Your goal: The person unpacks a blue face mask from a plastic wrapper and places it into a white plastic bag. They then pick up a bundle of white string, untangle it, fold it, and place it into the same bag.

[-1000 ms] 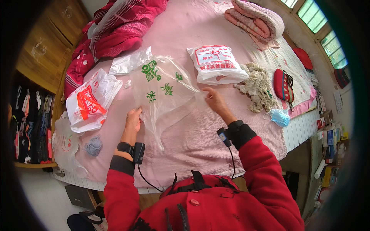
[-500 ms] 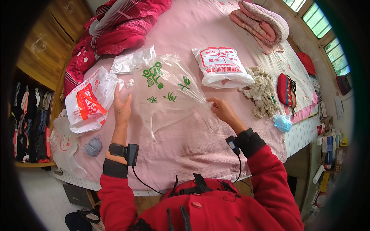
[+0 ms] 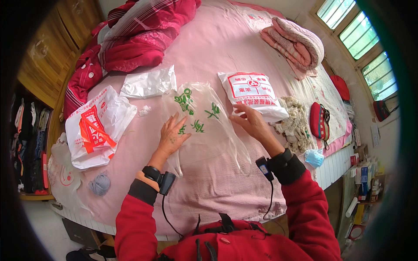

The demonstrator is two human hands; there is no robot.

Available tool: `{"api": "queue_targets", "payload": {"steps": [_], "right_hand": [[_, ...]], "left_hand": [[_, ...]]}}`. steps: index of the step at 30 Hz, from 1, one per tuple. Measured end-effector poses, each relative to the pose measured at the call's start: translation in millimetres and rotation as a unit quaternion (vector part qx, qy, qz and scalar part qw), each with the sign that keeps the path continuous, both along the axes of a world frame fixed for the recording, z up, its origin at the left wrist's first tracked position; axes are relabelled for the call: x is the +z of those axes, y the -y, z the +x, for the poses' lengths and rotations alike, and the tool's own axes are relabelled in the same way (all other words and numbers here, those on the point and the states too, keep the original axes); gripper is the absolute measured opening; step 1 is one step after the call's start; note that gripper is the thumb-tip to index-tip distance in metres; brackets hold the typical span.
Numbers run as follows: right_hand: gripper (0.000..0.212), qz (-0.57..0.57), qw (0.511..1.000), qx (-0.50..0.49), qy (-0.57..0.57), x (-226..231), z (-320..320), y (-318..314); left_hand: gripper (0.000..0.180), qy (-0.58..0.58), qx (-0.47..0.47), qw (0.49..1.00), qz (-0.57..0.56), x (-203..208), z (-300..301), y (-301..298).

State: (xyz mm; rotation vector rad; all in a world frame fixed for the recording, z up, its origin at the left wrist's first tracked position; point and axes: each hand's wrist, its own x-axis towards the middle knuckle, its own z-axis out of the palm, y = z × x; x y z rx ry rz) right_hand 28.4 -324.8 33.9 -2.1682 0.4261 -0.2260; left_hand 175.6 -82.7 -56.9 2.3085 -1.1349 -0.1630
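A clear plastic carrier bag (image 3: pixel 204 141) with green print lies spread on the pink bedsheet in front of me, its handles toward me. My left hand (image 3: pixel 172 135) rests on its left part, fingers spread. Off the bag's right edge is my right hand (image 3: pixel 254 125), thumb and forefinger apart and bent. It is beside the near left corner of a filled white plastic bag with red print (image 3: pixel 252 89); whether the fingertips touch that bag is hard to see.
To the left lie a white and red plastic bag (image 3: pixel 98 126), a silvery-white bag (image 3: pixel 148 82) and a grey yarn ball (image 3: pixel 99 184). On the right are a heap of off-white cloth strips (image 3: pixel 296 126), a striped pouch (image 3: pixel 319 122), a blue mask (image 3: pixel 314 158) and a rolled quilt (image 3: pixel 296 41).
My left hand has moved right, from beside the white and red bag onto the clear bag. The clear bag now lies flatter and straighter. My right hand has loosened from its edge.
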Motion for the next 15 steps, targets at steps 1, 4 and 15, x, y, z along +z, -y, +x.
{"api": "queue_targets", "payload": {"steps": [1, 4, 15], "right_hand": [[0.043, 0.003, 0.999, 0.018, 0.042, 1, 14, 0], [0.054, -0.049, 0.997, -0.027, -0.046, -5, 60, -4], [0.016, 0.069, 0.986, 0.065, -0.135, -24, 108, 21]], "left_hand": [[0.063, -0.009, 0.0, 1.0, 0.005, -1, 1, -1], [0.062, -0.027, 0.001, 0.999, 0.025, -3, 2, -4], [0.063, -0.053, -0.016, 0.998, 0.01, -20, 5, -14]]}}
